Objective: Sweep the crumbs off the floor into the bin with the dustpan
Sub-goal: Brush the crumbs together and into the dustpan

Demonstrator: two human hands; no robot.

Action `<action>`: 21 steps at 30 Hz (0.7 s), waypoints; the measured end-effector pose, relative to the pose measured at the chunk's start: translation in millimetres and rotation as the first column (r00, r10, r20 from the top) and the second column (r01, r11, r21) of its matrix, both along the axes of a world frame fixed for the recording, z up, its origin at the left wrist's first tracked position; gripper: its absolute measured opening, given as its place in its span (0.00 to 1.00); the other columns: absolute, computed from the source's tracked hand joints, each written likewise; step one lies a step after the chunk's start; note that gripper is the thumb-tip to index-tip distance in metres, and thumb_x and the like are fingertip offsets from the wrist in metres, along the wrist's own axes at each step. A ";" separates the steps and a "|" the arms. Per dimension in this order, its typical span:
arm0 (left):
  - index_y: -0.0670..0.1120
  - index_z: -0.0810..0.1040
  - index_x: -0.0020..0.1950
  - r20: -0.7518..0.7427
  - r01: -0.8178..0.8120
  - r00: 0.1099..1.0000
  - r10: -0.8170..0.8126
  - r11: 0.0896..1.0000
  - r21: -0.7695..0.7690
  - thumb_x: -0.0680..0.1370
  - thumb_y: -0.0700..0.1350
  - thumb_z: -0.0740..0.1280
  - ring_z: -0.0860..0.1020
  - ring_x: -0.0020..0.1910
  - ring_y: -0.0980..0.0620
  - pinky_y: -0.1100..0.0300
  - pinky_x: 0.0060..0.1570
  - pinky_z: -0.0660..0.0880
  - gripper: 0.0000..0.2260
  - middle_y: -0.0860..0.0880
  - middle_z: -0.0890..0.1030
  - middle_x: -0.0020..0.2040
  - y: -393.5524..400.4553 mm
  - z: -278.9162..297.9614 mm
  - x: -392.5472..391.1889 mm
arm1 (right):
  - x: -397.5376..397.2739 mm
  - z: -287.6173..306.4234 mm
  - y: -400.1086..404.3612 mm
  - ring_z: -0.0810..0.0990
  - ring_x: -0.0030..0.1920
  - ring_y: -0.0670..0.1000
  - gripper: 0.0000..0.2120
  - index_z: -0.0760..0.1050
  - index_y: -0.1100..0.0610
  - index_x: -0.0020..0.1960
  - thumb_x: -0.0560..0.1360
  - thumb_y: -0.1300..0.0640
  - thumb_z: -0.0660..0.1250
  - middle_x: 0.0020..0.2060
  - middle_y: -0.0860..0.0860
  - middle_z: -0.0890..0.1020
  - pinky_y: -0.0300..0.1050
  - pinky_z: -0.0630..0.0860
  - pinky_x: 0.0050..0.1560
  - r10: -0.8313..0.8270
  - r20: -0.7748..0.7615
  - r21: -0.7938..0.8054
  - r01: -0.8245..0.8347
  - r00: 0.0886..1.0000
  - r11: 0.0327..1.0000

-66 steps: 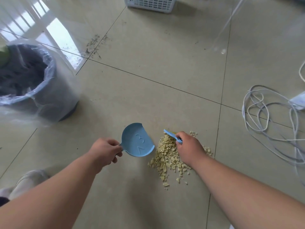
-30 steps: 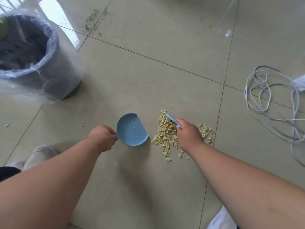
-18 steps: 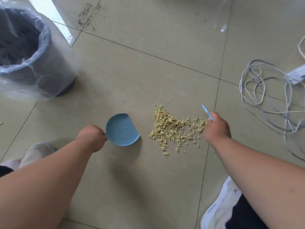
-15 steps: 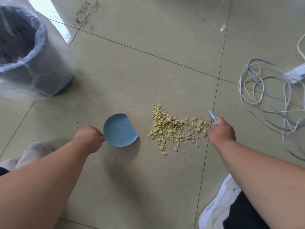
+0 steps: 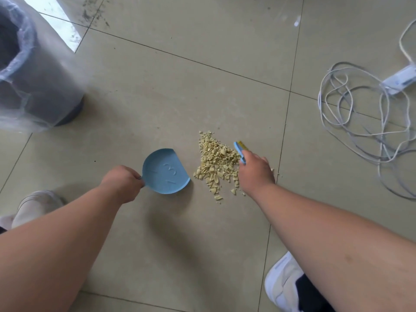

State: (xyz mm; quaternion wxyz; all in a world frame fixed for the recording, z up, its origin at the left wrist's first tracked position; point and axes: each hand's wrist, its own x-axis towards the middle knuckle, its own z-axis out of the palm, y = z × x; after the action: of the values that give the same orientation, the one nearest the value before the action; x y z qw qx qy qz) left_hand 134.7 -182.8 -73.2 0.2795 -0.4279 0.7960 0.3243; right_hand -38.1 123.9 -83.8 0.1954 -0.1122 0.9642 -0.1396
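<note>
A pile of pale yellow crumbs (image 5: 216, 164) lies on the beige tiled floor. My left hand (image 5: 122, 183) grips the handle of a small blue dustpan (image 5: 166, 171), which rests flat just left of the pile with its straight edge facing the crumbs. My right hand (image 5: 255, 171) holds a small blue brush (image 5: 239, 150) at the pile's right edge; its bristles are hidden. The dark bin (image 5: 33, 70), lined with a clear plastic bag, stands at the far left.
A tangle of white cable (image 5: 360, 113) and a white power strip (image 5: 400, 79) lie on the floor to the right. My shoes show at the lower left (image 5: 37, 206) and lower right (image 5: 283, 282). Dark dirt specks (image 5: 92, 12) mark the floor at the top.
My right hand has swept the brush leftwards, pushing the stretched-out crumbs into a tighter pile closer to the dustpan. The dustpan has stayed almost where it was.
</note>
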 end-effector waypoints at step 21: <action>0.37 0.86 0.39 0.073 0.035 0.997 -0.032 0.998 -0.048 0.78 0.47 0.73 0.85 0.36 0.38 0.44 0.45 0.85 0.14 0.36 0.87 0.39 -0.7 11.4 6.7 | -18.6 19.8 107.5 0.79 0.52 0.63 0.16 0.73 0.56 0.66 0.80 0.59 0.57 0.57 0.61 0.80 0.47 0.73 0.49 -0.354 0.027 0.245 0.337 0.935 0.909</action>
State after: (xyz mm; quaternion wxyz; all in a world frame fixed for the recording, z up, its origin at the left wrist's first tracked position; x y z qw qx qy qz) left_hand 141.4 -183.4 -61.8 0.3030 -0.4328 0.8002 0.2840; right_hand -56.7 231.4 -64.0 0.2134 0.0891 0.9710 -0.0601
